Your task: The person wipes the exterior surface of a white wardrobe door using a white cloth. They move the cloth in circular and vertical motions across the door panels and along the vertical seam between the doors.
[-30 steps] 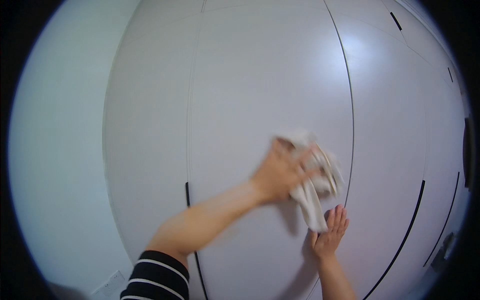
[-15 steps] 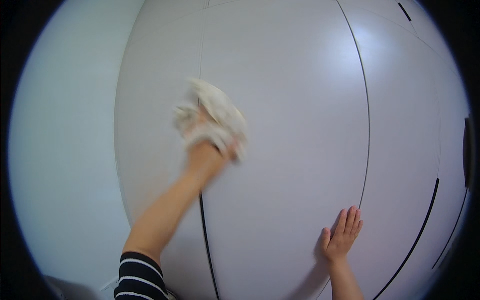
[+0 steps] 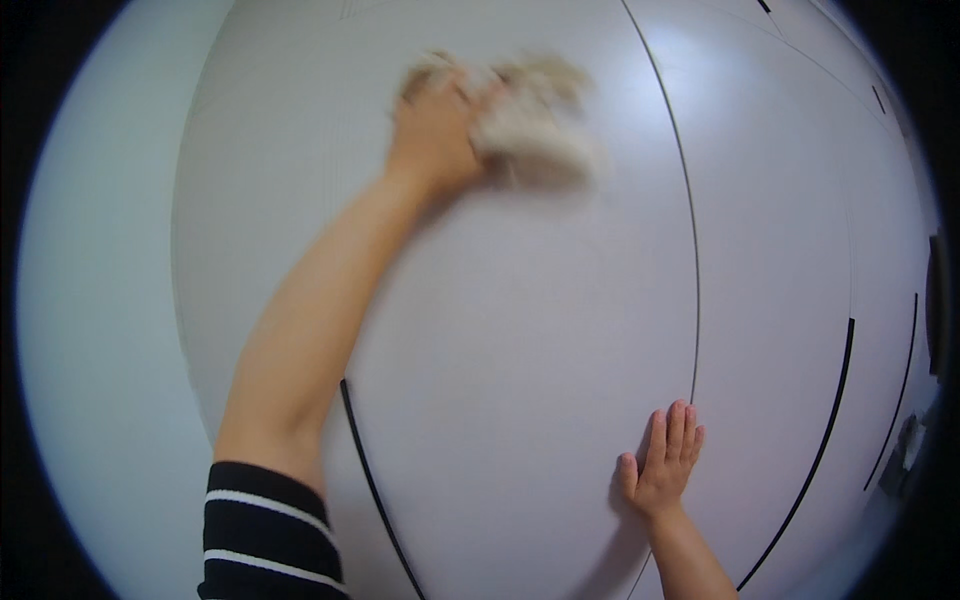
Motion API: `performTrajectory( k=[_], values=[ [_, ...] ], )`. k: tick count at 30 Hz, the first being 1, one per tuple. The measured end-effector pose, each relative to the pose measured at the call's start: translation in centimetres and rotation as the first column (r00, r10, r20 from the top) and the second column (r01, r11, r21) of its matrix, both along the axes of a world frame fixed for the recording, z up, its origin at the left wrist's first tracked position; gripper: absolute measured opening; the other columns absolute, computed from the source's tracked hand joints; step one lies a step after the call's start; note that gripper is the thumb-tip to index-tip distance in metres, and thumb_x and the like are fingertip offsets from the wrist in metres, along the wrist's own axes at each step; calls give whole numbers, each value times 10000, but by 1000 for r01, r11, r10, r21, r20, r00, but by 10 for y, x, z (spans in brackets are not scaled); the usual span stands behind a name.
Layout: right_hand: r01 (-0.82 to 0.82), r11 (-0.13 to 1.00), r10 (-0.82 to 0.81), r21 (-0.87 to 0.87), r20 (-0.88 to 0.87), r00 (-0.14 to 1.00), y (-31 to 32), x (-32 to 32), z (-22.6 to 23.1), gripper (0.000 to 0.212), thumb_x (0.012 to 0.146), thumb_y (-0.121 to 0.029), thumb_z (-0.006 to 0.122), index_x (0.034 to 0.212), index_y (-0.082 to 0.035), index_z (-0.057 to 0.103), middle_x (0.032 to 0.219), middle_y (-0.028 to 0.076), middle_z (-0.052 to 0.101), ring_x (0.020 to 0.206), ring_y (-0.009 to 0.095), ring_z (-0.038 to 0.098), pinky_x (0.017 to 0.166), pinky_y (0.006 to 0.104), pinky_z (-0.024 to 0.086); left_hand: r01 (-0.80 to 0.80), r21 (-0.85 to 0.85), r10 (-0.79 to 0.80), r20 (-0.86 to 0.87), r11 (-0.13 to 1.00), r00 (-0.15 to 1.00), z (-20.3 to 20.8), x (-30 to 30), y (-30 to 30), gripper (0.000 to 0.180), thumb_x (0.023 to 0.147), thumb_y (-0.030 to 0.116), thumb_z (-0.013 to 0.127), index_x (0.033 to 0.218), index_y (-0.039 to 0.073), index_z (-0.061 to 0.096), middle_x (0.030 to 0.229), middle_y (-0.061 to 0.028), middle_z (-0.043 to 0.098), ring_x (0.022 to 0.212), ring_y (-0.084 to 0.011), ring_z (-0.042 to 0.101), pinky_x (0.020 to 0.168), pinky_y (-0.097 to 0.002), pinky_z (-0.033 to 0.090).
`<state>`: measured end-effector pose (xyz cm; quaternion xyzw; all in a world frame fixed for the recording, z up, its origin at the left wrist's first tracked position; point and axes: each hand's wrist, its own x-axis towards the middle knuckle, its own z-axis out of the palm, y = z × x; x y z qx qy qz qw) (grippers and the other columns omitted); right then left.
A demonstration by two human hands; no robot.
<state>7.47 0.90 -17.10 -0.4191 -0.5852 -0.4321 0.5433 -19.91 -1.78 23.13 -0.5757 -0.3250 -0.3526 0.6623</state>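
My left hand (image 3: 440, 130) is raised high, gripping a crumpled off-white cloth (image 3: 535, 145) against the pale grey cabinet door (image 3: 520, 330). Motion smears the cloth, and its folds partly hide my fingers. Lower right, my right hand (image 3: 665, 465) rests flat on the same door with its fingers stretched upward, holding nothing. Its fingertips lie next to the dark seam (image 3: 696, 300) between two door panels. A black-and-white striped sleeve (image 3: 270, 530) covers my left upper arm.
Long black strip handles run along the door edges, one near my left arm (image 3: 375, 490) and another to the right (image 3: 815, 480). A pale wall (image 3: 100, 300) borders the doors on the left. Dark objects (image 3: 900, 455) sit at the far right rim.
My left hand has swept the cloth up and to the right across the door. The right hand keeps its place on the panel, while the whole view has shifted slightly.
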Motion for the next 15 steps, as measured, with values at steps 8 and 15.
performTrajectory(
  k=[8,15],
  values=[
    [-92,995,93,36,-24,995,-1,-14,5,619,943,-417,479,1394,7,466,1502,240,377,1434,386,293,1189,508,108,105,-62,-63,479,993,876,2,54,-6,678,868,541,567,1415,149,484,1522,-201,298,1370,-518,253,1052,-717,201],
    [-323,920,338,223,-30,941,16,-2,-20,590,879,-197,571,1390,43,397,1429,306,403,1330,464,393,1133,534,260,7,-519,-405,-657,855,635,-266,33,-10,520,805,333,638,1320,336,567,1533,-139,359,1372,-440,359,1066,-737,174]
  ],
)
